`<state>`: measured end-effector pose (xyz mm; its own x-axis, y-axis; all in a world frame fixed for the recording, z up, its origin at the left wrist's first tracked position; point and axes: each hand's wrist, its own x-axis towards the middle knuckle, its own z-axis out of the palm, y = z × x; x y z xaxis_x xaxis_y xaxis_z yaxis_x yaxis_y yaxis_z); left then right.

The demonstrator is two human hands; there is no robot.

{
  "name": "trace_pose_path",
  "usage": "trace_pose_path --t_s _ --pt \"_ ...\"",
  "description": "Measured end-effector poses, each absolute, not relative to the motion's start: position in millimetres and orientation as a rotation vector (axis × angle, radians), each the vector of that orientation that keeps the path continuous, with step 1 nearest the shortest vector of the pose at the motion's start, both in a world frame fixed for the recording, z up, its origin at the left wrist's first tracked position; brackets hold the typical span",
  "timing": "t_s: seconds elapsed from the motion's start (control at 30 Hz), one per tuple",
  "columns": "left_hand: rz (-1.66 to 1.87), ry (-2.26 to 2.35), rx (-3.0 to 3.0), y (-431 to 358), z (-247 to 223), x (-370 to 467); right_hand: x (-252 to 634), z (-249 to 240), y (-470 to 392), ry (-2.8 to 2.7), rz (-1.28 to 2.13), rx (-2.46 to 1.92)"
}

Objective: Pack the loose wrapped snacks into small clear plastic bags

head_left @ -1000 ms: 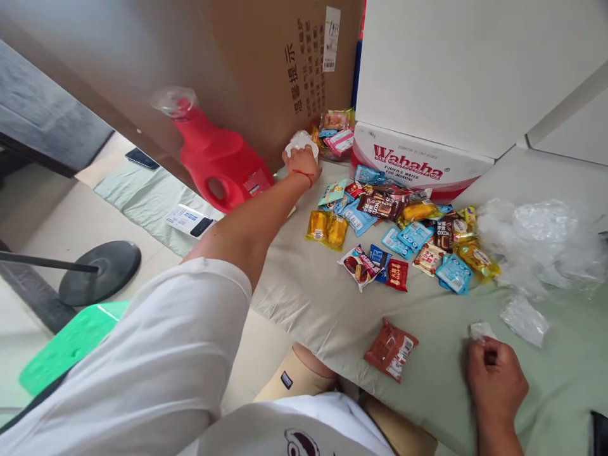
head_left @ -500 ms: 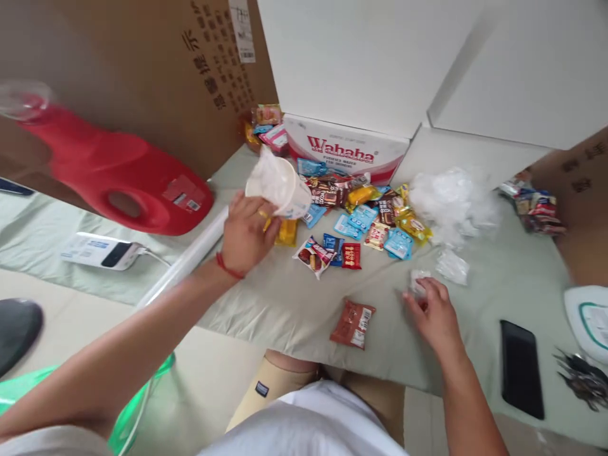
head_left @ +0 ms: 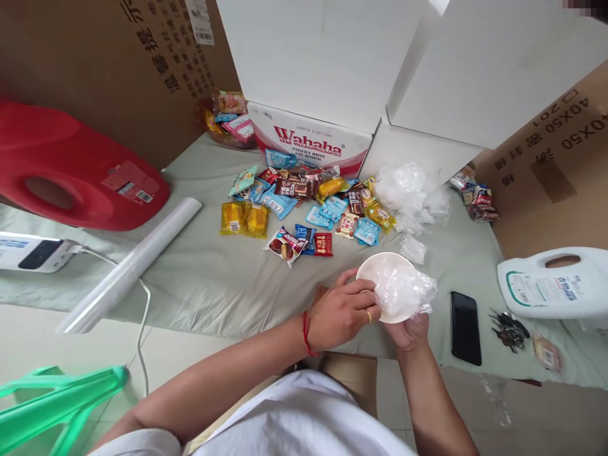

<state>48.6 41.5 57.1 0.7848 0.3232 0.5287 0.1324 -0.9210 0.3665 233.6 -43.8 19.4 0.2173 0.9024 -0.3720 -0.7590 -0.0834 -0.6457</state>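
Observation:
A white paper cup [head_left: 372, 267] is tilted with its mouth toward me, just above the cloth. Crumpled clear plastic [head_left: 403, 288] fills it and spills over its right rim. My left hand [head_left: 344, 311], with a red cord and a ring, grips the cup's left side. Under its lower right side is my right hand [head_left: 409, 332], closed around the cup, its fingers mostly hidden. A brown snack packet [head_left: 322, 292] peeks out behind my left hand. Beyond the cup lie wrapped snacks, among them a red packet [head_left: 323, 244] and a blue one [head_left: 305, 235].
A heap of clear plastic wrappers [head_left: 413, 196] lies behind the cup. On the right are a phone [head_left: 466, 328], keys [head_left: 510, 330] and a white detergent bottle [head_left: 560, 285]. To the left are a red jug [head_left: 80, 171] and a plastic film roll [head_left: 137, 263]. A Wahaha carton [head_left: 308, 139] stands behind.
My left hand has carried the cup from the back left to the front right. My right hand has come under it. The view has shifted to the right.

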Motion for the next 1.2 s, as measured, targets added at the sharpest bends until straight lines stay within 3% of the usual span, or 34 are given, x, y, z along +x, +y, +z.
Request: trace_pose_path --t_s 0.2,0.27,0.4,0.6,0.73,0.9,1.0,1.1,1.2 --pt "1.189 0.429 2.479 37 65 54 269 47 -31 -0.252 1.144 -1.067" --pt "1.278 0.55 2.367 34 63 49 297 64 -3 -0.443 0.89 -1.2" --pt "1.16 0.772 2.227 31 39 40 358 87 69 -0.979 0.055 -1.761" --pt "1.032 0.95 2.231 26 0 31 393 101 114 -1.443 -0.368 -2.115" --pt "1.011 1.038 2.221 22 -7 34 399 110 108 -1.521 -0.394 -2.097" --pt "0.724 1.015 2.406 30 -3 55 402 129 103 -1.554 -0.307 -1.956" --pt "0.563 1.032 2.5 40 -2 71 400 146 91 -1.408 -0.261 -1.612" --pt "0.359 1.081 2.525 50 -4 84 395 155 69 -1.179 0.122 -1.277" --pt "0.234 1.073 2.528 59 -1 87 390 142 36 -0.874 0.556 -1.254"
